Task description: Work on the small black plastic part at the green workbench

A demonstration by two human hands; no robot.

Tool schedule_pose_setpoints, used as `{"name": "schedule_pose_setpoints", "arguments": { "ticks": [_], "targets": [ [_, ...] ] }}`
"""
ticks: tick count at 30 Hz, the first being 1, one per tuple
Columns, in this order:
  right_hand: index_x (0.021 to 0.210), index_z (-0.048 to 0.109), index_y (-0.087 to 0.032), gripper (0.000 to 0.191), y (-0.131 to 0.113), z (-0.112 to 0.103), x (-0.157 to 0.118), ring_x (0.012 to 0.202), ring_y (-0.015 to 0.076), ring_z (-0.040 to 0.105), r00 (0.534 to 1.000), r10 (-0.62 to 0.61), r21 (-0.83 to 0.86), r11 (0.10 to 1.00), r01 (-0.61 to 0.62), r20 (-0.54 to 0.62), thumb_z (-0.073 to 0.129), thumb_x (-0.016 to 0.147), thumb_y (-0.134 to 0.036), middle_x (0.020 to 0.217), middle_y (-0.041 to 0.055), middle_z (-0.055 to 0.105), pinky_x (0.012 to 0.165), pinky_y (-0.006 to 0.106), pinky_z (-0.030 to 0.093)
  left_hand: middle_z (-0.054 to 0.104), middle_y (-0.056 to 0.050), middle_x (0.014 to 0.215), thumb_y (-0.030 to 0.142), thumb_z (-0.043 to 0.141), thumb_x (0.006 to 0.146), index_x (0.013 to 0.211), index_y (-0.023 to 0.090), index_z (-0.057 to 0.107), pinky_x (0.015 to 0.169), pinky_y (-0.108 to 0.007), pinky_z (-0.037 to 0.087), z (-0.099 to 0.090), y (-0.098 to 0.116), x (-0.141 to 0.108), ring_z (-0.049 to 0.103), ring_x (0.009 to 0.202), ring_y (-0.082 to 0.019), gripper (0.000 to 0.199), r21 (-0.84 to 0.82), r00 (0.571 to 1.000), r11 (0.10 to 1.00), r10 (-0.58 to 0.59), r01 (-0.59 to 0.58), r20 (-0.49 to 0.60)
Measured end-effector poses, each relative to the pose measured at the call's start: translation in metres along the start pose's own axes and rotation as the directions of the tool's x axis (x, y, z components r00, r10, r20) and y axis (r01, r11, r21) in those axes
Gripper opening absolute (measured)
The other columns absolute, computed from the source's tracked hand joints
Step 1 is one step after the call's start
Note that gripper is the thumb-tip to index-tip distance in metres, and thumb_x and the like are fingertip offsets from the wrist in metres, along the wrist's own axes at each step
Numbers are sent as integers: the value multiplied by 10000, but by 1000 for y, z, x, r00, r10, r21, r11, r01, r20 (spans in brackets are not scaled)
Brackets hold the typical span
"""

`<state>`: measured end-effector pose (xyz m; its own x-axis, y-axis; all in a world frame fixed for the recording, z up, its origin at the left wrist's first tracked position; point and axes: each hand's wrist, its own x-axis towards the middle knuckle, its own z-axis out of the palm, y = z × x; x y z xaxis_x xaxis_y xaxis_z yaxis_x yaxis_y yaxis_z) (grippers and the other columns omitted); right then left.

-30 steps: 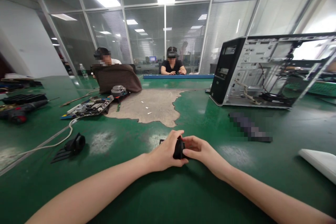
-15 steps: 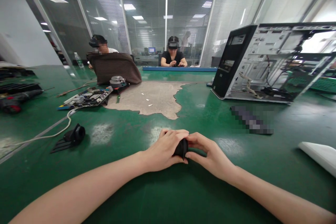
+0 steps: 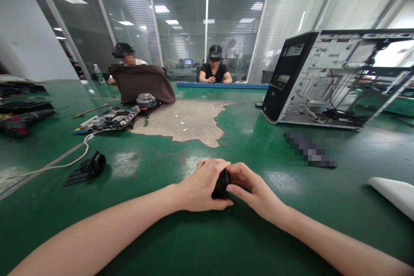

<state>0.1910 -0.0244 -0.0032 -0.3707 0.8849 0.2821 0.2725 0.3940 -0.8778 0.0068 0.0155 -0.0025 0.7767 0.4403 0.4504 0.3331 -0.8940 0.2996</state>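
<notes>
A small black plastic part point(image 3: 221, 184) is held between both hands just above or on the green tabletop; I cannot tell whether it touches. My left hand point(image 3: 202, 184) wraps over it from the left, fingers on top and thumb below. From the right, my right hand point(image 3: 255, 187) grips its right edge between thumb and fingers. Much of the part is covered by my fingers, so its exact kind is unclear. To the left of the hands lies another black plastic piece point(image 3: 87, 168) with a round opening and a slotted base.
An opened computer case point(image 3: 291, 77) stands at right, with a blurred dark object point(image 3: 310, 150) before it and a white item point(image 3: 393, 194) at the edge. A circuit board point(image 3: 110, 120), cable point(image 3: 76, 161) and power tool point(image 3: 24, 123) lie left. Two people sit across the table.
The black part has turned slightly in my hands, showing more of its dark side. My right fingers have shifted a little left. The person opposite has lowered one hand.
</notes>
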Motion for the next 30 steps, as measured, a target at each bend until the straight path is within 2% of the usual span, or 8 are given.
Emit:
{"name": "schedule_pose_setpoints", "arguments": {
  "ticks": [4, 10, 15, 17, 22, 24, 27, 30],
  "targets": [
    [969, 516, -211, 159, 0, 0, -3, 1006, 202, 523, 995, -89, -134, 988, 82, -47, 543, 814, -240, 1060, 69, 495, 886, 368, 467, 438, -103, 1178, 308, 609, 720, 1215, 192, 200, 898, -394, 310, 2, 1, 3, 429, 1087, -236, 653, -7, 999, 1000, -26, 25, -24],
    [880, 516, -202, 126, -2, 3, 1, 922, 165, 565, 996, 0, 112, 994, 10, -88, 556, 805, -296, 962, 34, 514, 836, 319, 500, 435, -99, 1164, 272, 635, 658, 1189, 200, 215, 881, -399, 321, 3, -1, 3, 432, 1067, -247, 681, -11, 999, 999, -37, 37, -25],
    [944, 446, -215, 188, -4, 3, 1, 914, 168, 582, 995, 93, 190, 978, -87, -26, 558, 802, -267, 934, 23, 562, 846, 351, 486, 435, -97, 1144, 195, 589, 640, 1178, 203, 233, 873, -390, 323, 3, -1, 3, 430, 1062, -244, 646, 11, 1000, 999, -30, 30, -9],
    [949, 448, -215, 166, -5, 2, 1, 895, 167, 584, 997, 83, 167, 983, -81, -5, 538, 813, -249, 925, 24, 556, 831, 355, 492, 437, -95, 1138, 182, 578, 637, 1172, 202, 240, 872, -384, 321, 4, -1, 3, 430, 1059, -240, 632, 14, 999, 999, -33, 33, -14],
    [954, 498, -214, 182, -5, 0, -1, 992, 182, 510, 996, -82, -51, 995, 80, -33, 556, 787, -175, 1043, 49, 469, 843, 325, 482, 440, -90, 1144, 181, 569, 642, 1181, 208, 228, 876, -382, 315, 5, -1, 2, 430, 1062, -239, 639, 5, 999, 999, -36, 36, -33],
    [945, 504, -214, 159, -6, 0, -1, 986, 180, 509, 994, -100, -69, 993, 97, -41, 546, 796, -181, 1041, 50, 466, 827, 314, 482, 442, -89, 1141, 177, 567, 644, 1183, 211, 224, 877, -381, 315, 5, -1, 2, 433, 1060, -239, 640, -1, 999, 1000, -31, 31, -38],
    [874, 496, -208, 82, -6, 0, 2, 903, 166, 547, 996, -51, 35, 998, 54, -75, 538, 809, -233, 959, 34, 499, 791, 310, 487, 449, -89, 1131, 174, 569, 641, 1183, 212, 226, 870, -381, 318, 5, -1, 2, 442, 1047, -238, 642, -7, 999, 999, -33, 32, -37],
    [884, 455, -212, 138, -5, 0, 4, 844, 161, 577, 998, 49, 170, 984, -42, -37, 552, 802, -267, 880, 17, 546, 780, 324, 487, 451, -93, 1132, 172, 569, 635, 1187, 214, 223, 865, -387, 319, 4, 0, 3, 442, 1048, -244, 652, -8, 999, 999, -35, 35, -27]
  ]
}}
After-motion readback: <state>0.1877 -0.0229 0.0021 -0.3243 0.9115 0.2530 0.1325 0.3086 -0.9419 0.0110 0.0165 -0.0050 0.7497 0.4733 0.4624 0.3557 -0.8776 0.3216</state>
